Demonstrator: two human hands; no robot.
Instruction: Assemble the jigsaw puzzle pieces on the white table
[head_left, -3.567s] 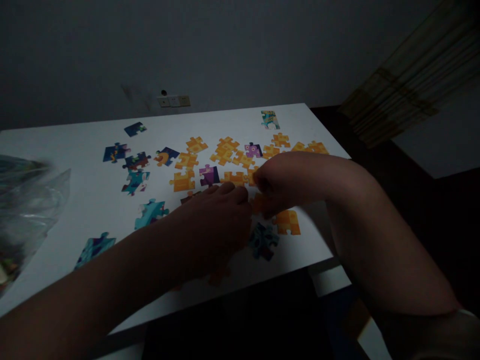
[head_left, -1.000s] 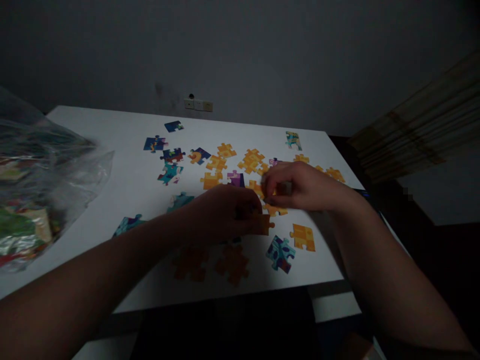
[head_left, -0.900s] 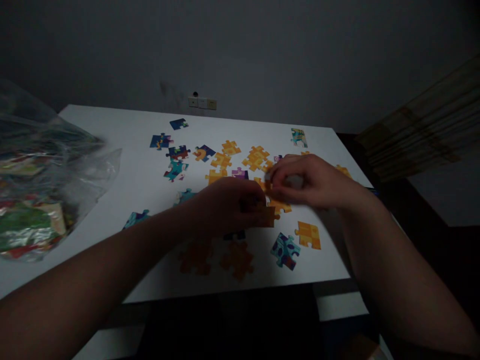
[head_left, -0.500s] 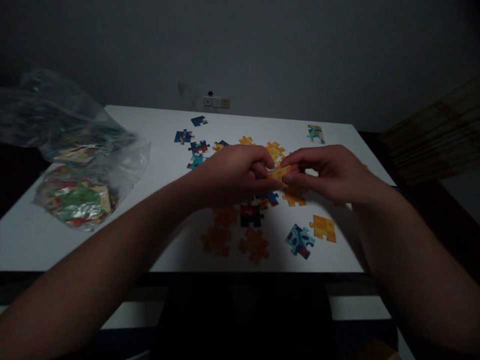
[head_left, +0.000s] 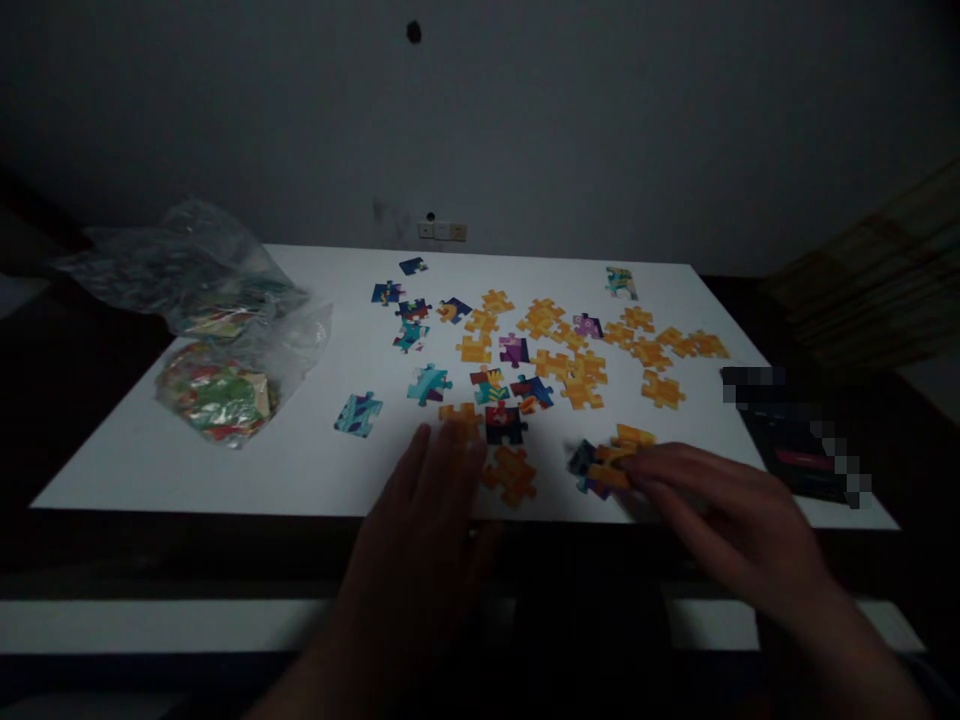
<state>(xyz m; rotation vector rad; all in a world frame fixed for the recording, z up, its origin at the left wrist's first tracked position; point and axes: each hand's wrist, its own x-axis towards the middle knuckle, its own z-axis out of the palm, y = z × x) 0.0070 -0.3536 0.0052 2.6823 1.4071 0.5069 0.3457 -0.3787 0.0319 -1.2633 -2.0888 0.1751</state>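
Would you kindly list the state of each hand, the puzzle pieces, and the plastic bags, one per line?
Left hand: open, flat, fingertips beside an orange piece.
Right hand: fingers extended, touching the piece pair at the near edge.
Piece pair: flat on the table.
Puzzle pieces: loose, scattered, mostly unjoined.
Plastic bags: crumpled, holding contents.

Plain orange puzzle pieces point(head_left: 555, 322) are lying across the white table point(head_left: 315, 470) — left of them, blue and teal patterned pieces point(head_left: 411, 310). Farther left, a clear bag point(head_left: 225, 330) is showing green-and-red print.
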